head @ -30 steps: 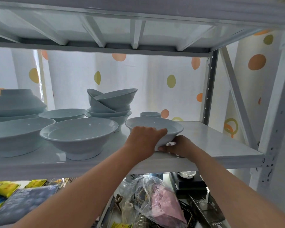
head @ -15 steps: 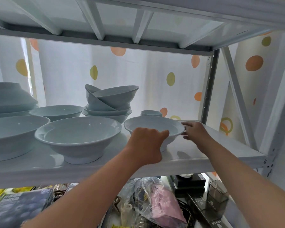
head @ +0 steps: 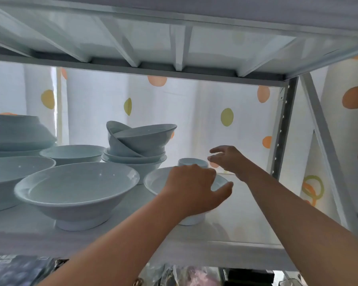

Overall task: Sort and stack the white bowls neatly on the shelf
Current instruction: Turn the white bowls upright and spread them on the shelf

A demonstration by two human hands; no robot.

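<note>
White bowls: footed bowl [head: 157,182] on shelf [head: 225,246], steadied by left hand [head: 191,187] clasping its rim; right hand [head: 228,158], fingers spread, reaching small cup [head: 191,162] behind it

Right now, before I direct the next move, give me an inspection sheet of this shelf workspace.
Surface: white shelf, bare at the right.
Job's things: front bowl under the left hand; large bowl beside it; untidy tilted stack behind; small cup at the back; more bowls at far left.
Clutter: packets and bags on the level below.
Grippers: left hand resting over the front bowl's rim; right hand open, reaching toward the cup, touching nothing.
Cables: nothing seen.
Surroundings: spotted curtain; metal upright.
</note>
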